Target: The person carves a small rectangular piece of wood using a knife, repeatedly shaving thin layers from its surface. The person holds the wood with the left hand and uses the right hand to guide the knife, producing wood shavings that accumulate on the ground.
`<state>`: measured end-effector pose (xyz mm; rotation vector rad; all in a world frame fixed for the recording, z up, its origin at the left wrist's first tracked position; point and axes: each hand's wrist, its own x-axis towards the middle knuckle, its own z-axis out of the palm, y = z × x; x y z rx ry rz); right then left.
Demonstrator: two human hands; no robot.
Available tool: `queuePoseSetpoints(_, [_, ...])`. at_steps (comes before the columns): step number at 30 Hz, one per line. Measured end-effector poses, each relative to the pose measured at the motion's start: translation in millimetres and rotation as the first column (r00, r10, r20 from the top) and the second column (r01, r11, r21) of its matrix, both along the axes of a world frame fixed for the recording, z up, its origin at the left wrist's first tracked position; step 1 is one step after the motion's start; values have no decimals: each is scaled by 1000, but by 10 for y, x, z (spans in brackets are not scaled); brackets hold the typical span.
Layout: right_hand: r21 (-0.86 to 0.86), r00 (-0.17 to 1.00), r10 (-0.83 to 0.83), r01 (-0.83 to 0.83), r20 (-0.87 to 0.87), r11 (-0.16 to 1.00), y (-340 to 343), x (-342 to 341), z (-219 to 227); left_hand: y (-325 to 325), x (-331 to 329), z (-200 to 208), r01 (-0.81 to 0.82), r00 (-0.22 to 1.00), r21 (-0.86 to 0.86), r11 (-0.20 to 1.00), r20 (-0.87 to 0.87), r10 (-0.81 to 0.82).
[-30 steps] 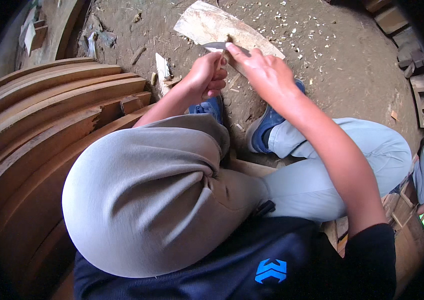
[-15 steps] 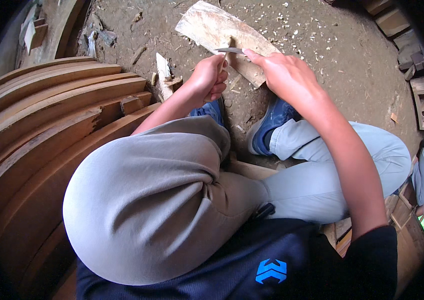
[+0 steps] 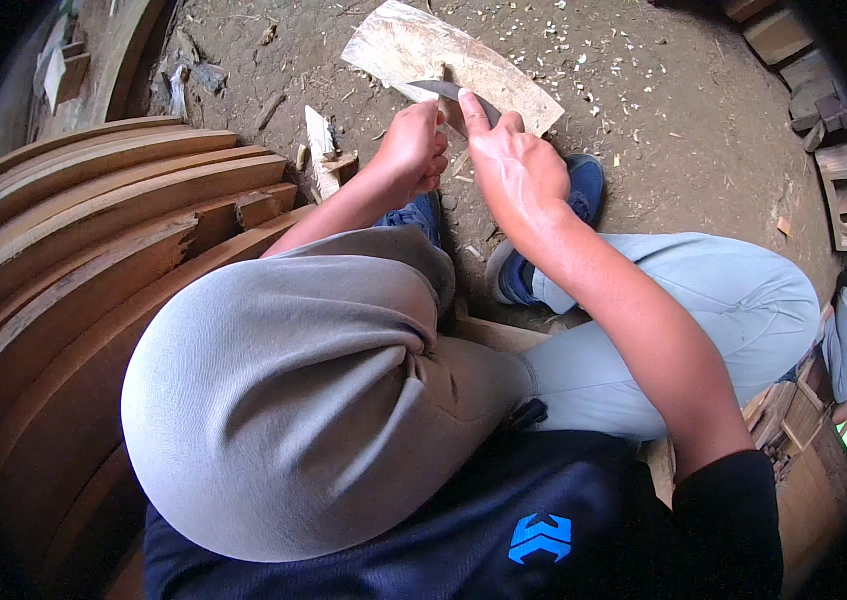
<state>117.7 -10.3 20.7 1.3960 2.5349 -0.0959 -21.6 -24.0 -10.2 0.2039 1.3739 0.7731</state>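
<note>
A slim piece of wood (image 3: pixel 447 73), mostly hidden, pokes up above the hands, over a flat pale board (image 3: pixel 394 45) lying on the dirt ground (image 3: pixel 704 150). The dark, curved blade of a knife (image 3: pixel 441 88) crosses it, tip pointing left. The left hand (image 3: pixel 416 145) is balled up, its grip closed around the wood's lower end, fingers curled and knuckles outward. The right hand (image 3: pixel 524 160) has its grip wrapped around the knife's handle, back of the hand up, index finger stretched along the blade; its forearm slants up and leftward from the lower right, elbow bent. Below, a bright blue angular emblem (image 3: pixel 541 538) marks the dark shirt (image 3: pixel 364 535). Blue shoes (image 3: pixel 586 182) stand near the board, wood shavings (image 3: pixel 574 65) scatter beyond, and curved planks (image 3: pixel 84 220) are stacked to the left.
</note>
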Motion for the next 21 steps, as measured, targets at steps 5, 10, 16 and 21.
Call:
queuePoseSetpoints(5, [31, 998, 69, -69, -3, 997, 127, 108, 18, -3, -47, -3, -2, 999, 1, 1000, 45, 2])
queuePoseSetpoints(10, [162, 946, 323, -315, -28, 935, 448, 301, 6, -3, -132, 37, 15, 994, 8, 1000, 107, -16])
queuePoseSetpoints(16, [-287, 887, -154, 25, -436, 957, 861, 429, 171, -53, -138, -21, 130, 992, 99, 987, -11, -129])
queuePoseSetpoints(21, [-685, 759, -537, 171, -367, 709, 964, 421, 198, -25, -110, -131, 293, 956, 229, 928, -90, -280])
